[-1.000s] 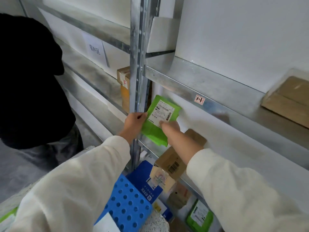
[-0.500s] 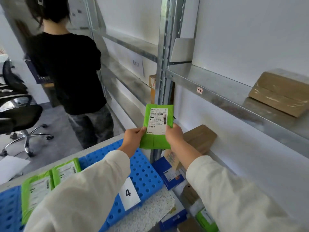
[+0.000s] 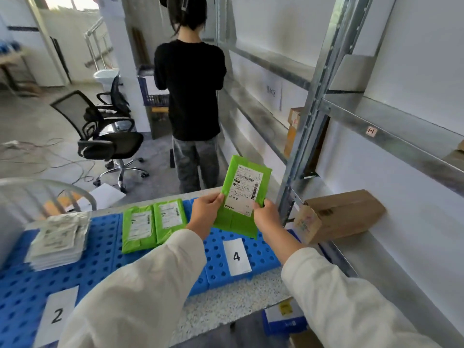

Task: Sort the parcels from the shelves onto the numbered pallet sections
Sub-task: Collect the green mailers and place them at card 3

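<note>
A flat green parcel (image 3: 242,197) with a white address label is held upright in front of me, above the blue pallet (image 3: 261,254). My left hand (image 3: 206,212) grips its left edge and my right hand (image 3: 267,216) grips its lower right edge. Below it lies the paper tag marked 4 (image 3: 237,257). Two more green parcels (image 3: 154,223) lie side by side on the pallet to the left. A tag marked 2 (image 3: 57,315) lies at the near left. A stack of white parcels (image 3: 59,241) rests at the far left.
A metal shelf rack (image 3: 303,136) runs along the right wall, with a brown cardboard box (image 3: 344,214) on its lower shelf. A person in black (image 3: 189,89) stands in the aisle with their back to me. A black office chair (image 3: 108,139) stands on the left.
Both hands have carried the green parcel away from the shelf and out over the blue pallet. My view has swung left, which brings the tags 4 and 2 into sight.
</note>
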Demonstrator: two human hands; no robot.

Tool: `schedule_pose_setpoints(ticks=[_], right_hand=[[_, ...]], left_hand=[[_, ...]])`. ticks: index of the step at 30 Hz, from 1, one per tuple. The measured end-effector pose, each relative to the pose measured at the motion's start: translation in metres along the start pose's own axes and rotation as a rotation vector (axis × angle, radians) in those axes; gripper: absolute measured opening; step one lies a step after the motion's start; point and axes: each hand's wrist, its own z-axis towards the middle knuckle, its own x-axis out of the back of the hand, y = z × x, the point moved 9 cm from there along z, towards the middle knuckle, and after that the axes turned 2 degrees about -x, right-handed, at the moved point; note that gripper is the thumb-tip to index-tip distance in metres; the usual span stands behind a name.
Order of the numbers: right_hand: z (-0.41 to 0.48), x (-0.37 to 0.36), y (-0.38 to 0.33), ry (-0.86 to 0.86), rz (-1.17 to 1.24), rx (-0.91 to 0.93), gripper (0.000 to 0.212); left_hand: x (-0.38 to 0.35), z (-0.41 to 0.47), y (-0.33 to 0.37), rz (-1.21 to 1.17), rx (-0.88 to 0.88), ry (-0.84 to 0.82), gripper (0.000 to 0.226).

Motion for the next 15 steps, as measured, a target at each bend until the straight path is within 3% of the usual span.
schedule_pose_setpoints(ticks=[15], right_hand=[[0.014, -0.199, -0.062, -0.230, -0.130, 0.038, 0.027]], left_hand=[[0.181, 0.046, -0.064, 0.031, 0.140, 0.281, 0.026]])
